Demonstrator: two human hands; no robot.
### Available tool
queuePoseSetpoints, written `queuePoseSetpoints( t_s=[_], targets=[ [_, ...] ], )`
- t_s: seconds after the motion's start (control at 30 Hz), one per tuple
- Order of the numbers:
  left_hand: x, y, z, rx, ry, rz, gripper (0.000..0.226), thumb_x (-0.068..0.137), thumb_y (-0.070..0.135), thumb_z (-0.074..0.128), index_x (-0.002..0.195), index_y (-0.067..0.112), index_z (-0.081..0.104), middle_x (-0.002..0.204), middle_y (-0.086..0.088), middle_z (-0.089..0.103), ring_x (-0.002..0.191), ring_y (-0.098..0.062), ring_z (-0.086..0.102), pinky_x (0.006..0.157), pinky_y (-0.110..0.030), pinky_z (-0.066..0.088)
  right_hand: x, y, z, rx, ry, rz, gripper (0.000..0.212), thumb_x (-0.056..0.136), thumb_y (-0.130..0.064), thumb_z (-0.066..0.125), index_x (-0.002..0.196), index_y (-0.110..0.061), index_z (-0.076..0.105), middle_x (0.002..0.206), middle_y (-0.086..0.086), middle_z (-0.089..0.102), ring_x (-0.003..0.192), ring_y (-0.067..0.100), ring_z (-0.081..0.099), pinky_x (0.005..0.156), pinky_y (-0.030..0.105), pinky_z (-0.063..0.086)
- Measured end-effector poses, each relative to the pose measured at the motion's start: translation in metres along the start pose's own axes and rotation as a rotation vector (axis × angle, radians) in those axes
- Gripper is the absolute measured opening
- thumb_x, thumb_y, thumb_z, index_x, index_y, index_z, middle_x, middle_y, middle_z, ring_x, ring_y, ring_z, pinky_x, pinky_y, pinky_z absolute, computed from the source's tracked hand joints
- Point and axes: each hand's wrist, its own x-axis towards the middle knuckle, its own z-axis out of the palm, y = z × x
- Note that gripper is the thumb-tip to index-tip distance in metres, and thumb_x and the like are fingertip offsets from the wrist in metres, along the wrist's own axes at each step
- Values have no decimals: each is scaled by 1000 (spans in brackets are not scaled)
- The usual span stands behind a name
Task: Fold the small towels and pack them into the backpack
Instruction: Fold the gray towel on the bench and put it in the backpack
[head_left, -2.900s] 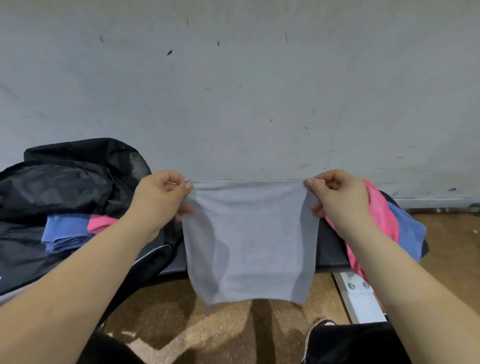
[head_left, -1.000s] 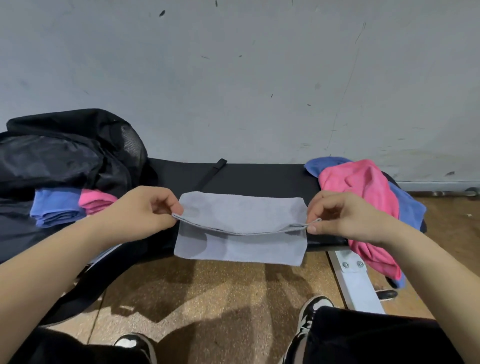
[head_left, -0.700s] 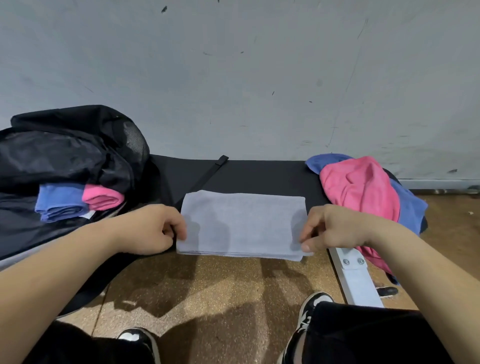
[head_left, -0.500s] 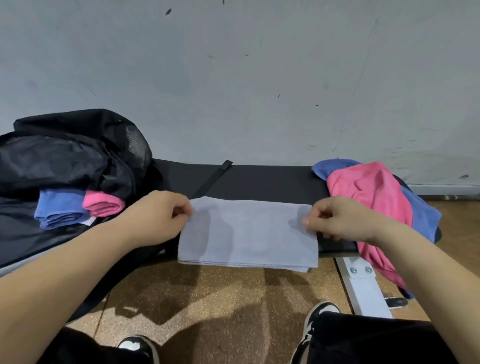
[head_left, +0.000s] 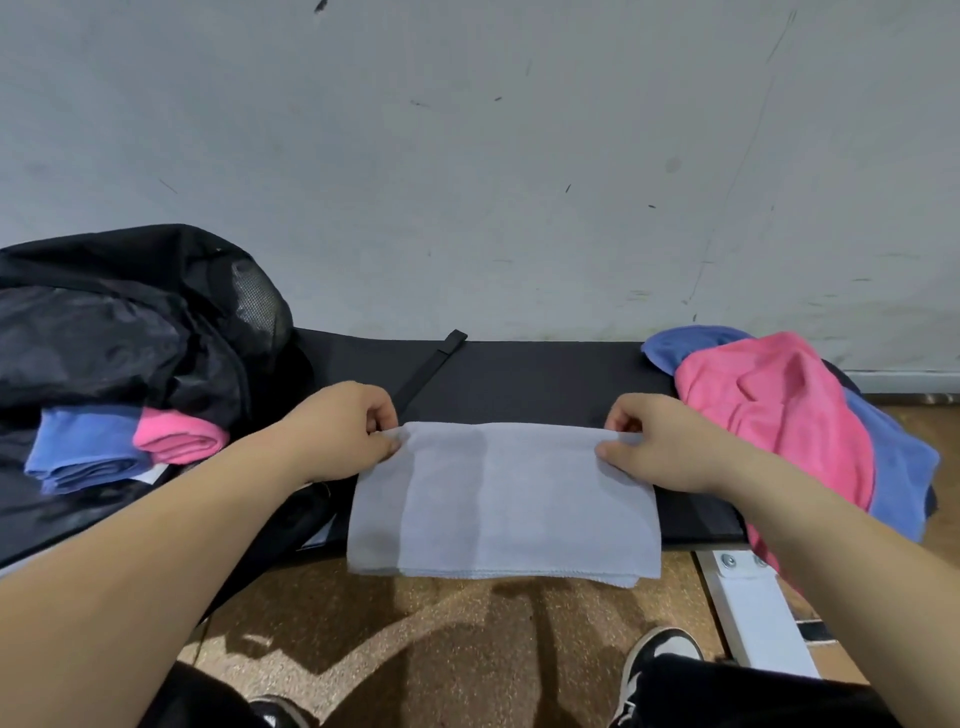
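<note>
Overhanging the near edge of the black bench (head_left: 545, 374), a grey towel (head_left: 498, 499), folded double, lies flat at mid-bench. The left hand (head_left: 343, 431) pinches its far left corner; the right hand (head_left: 660, 441) pinches its far right corner, fingers curled on the cloth. At the bench's left end, an open black backpack (head_left: 130, 322) holds a folded blue towel (head_left: 78, 447) and a rolled pink towel (head_left: 182, 436) side by side in its mouth. At the bench's right end, a loose pink cloth (head_left: 769, 410) lies heaped over a blue cloth (head_left: 898, 467). Behind the bench stands a grey wall (head_left: 467, 156).
</note>
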Motion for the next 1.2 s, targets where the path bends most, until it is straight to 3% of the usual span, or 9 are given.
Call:
queuePoseSetpoints(
  t_s=[0.17,0.27,0.43,0.53,0.63,0.8,0.93,1.03,1.2],
  targets=[
    [-6,9,-15,-365,-27,-45,9,87,20,82,89,18,74,76,2,76,67,-8,66,63,-23,53,-7,15,-15,338,64,116,9,90,-18,75,92,-14,67,89,5,71,79,18,65,67,31,49],
    [-10,9,-16,-592,-95,-94,9,93,15,79,97,9,74,80,-6,79,72,-14,71,65,-30,60,-5,27,-13,435,102,193,7,92,-12,75,94,-14,68,88,6,70,77,20,63,64,30,49],
    [-6,10,0,-399,5,-152,14,101,14,65,93,15,76,82,-9,80,73,-16,75,55,-26,57,-1,24,1,365,189,199,11,93,-13,72,103,-13,68,101,4,70,86,18,62,69,27,49],
    [-1,8,1,-222,83,-77,15,96,21,70,83,23,77,77,1,75,76,-18,72,62,-29,58,3,19,0,118,275,121,29,91,-20,74,118,-16,68,114,-3,66,102,18,62,86,31,48],
    [0,12,3,-117,98,-48,21,93,38,74,79,23,76,78,6,73,77,-13,68,67,-28,53,3,2,1,41,326,-32,27,91,-25,74,117,-19,70,117,-2,67,108,18,64,95,33,51],
    [4,15,9,-267,112,-143,19,86,29,81,72,16,76,73,5,72,72,-13,66,64,-25,53,3,-28,24,34,95,-359,37,94,-30,73,130,-20,68,130,-4,63,124,11,58,103,18,40],
    [8,19,9,-408,97,-258,23,85,22,77,79,0,71,71,-1,64,65,-16,56,58,-24,47,8,-30,39,-135,-69,-309,57,97,-40,67,152,-31,49,155,-8,46,147,14,40,118,29,34],
    [11,16,2,-446,112,-315,21,84,25,72,75,6,68,72,-4,58,66,-19,51,62,-27,44,8,-28,38,-165,-65,-280,61,96,-43,68,153,-38,46,159,-11,40,148,12,37,118,31,34],
    [10,7,5,-198,79,-275,12,87,15,64,78,11,57,77,-7,57,71,-22,51,64,-32,44,6,-31,41,-170,-60,-271,61,95,-47,68,151,-43,46,162,-13,35,151,10,30,118,32,34]
  ],
)
